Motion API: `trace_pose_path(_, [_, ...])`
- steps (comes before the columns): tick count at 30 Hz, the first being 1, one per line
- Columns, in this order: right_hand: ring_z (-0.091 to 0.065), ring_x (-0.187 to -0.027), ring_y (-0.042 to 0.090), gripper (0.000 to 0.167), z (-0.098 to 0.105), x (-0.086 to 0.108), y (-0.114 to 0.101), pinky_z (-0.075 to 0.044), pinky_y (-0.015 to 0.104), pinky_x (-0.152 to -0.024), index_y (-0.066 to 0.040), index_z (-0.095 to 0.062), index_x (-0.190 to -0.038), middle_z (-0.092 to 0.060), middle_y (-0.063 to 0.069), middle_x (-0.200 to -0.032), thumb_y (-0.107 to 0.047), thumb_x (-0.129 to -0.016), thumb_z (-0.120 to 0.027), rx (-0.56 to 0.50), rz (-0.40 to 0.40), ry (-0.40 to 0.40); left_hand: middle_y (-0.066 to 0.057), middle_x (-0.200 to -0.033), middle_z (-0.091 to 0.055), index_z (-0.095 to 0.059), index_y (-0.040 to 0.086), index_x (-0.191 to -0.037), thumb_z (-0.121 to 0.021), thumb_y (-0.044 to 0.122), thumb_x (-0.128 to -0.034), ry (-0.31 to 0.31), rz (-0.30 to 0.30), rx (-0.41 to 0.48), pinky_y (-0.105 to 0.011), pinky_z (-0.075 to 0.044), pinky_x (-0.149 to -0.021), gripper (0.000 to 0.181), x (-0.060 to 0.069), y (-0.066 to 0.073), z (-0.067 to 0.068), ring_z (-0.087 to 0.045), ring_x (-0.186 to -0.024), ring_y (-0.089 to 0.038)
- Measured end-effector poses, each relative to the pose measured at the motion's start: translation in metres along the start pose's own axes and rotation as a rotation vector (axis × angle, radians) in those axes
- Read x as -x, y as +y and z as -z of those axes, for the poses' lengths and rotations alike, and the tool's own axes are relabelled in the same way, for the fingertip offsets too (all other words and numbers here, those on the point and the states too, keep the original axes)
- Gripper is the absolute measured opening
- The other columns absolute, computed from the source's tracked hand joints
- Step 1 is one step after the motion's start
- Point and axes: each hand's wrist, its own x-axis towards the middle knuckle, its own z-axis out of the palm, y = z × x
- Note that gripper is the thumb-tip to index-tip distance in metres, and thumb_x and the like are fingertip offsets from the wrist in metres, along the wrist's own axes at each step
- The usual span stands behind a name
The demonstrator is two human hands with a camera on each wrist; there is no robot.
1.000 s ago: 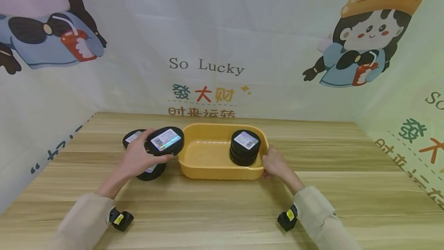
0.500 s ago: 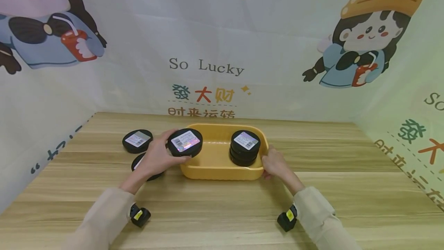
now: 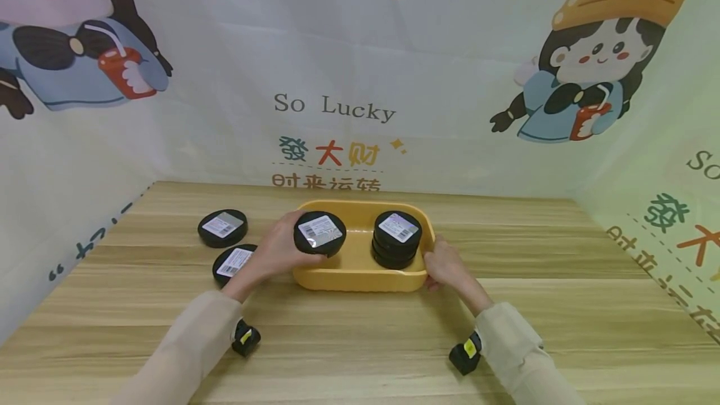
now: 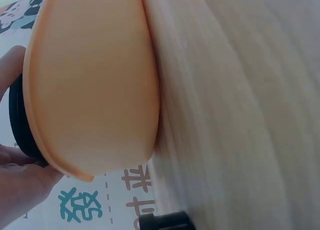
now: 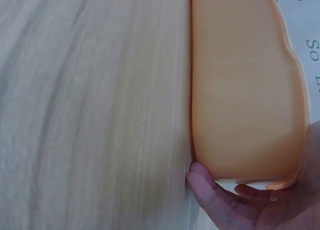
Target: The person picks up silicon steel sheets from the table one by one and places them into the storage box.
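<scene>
My left hand [image 3: 279,247] grips a round black tub [image 3: 319,233] with a white label on top, thumb at the near side and fingers round the far side. That tub is over the left end of the yellow plastic basin [image 3: 360,280], level with its rim. In the left wrist view the black tub [image 4: 22,122] shows partly behind the basin wall [image 4: 95,80]. My right hand [image 3: 448,262] holds the basin's right end; in the right wrist view its fingers [image 5: 215,195] lie against the bottom corner. Inside the basin, at the right, stands a stack of black tubs [image 3: 396,239].
Two more labelled black tubs lie on the wooden table [image 3: 360,349] left of the basin: a farther one [image 3: 222,228] and a nearer one [image 3: 233,261], partly covered by the left wrist. A printed cloth [image 3: 450,80] hangs behind the table.
My left hand has carried the black tub rightward, from left of the basin to over its left end. The right hand keeps its hold on the basin, which has not moved.
</scene>
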Motion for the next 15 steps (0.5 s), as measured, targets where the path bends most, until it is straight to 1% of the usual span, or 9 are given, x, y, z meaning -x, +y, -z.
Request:
trace_pose_path(4, [-0.055,-0.040,0.018,0.026,0.001,0.001,-0.001,-0.049,0.029,-0.041,0.013,-0.038,-0.105,-0.053,0.019,-0.065,-0.002,-0.084,-0.032,-0.010,-0.003,0.000,-0.022,-0.121,-0.048,-0.038,-0.005,-0.126,-0.077,0.024,-0.0600,-0.003,-0.033,-0.002,-0.047,-0.037,-0.093,0.082,-0.005,0.002,-0.004,-0.047,-0.108,-0.034])
trace_pose_path(8, [-0.055,-0.041,0.018,0.028,0.001,0.001,0.000,-0.049,0.029,-0.041,0.014,-0.037,-0.107,-0.052,0.019,-0.067,-0.001,-0.084,-0.032,-0.006,-0.002,-0.005,-0.022,-0.114,-0.052,-0.041,-0.006,-0.122,-0.077,0.024,-0.0588,0.017,-0.070,-0.026,-0.045,-0.040,-0.089,0.079,-0.009,0.003,-0.008,-0.050,-0.102,-0.033])
trace_pose_path(11, [-0.055,-0.041,0.019,0.029,0.001,0.000,0.000,-0.049,0.029,-0.041,0.014,-0.037,-0.107,-0.052,0.019,-0.066,-0.002,-0.083,-0.032,-0.005,-0.003,-0.008,-0.022,-0.109,-0.054,-0.043,-0.008,-0.119,-0.077,0.022,-0.0583,0.025,-0.072,-0.047,-0.045,-0.041,-0.087,0.076,-0.013,0.005,-0.010,-0.052,-0.099,-0.033])
trace_pose_path(15, [-0.056,-0.041,0.019,0.028,0.001,0.000,0.001,-0.049,0.029,-0.041,0.013,-0.037,-0.106,-0.053,0.019,-0.065,-0.002,-0.083,-0.032,-0.004,0.000,-0.007,-0.022,-0.104,-0.056,-0.044,-0.010,-0.115,-0.079,0.021,-0.0578,0.010,-0.038,-0.065,-0.043,-0.042,-0.085,0.074,-0.016,0.009,-0.011,-0.053,-0.095,-0.033])
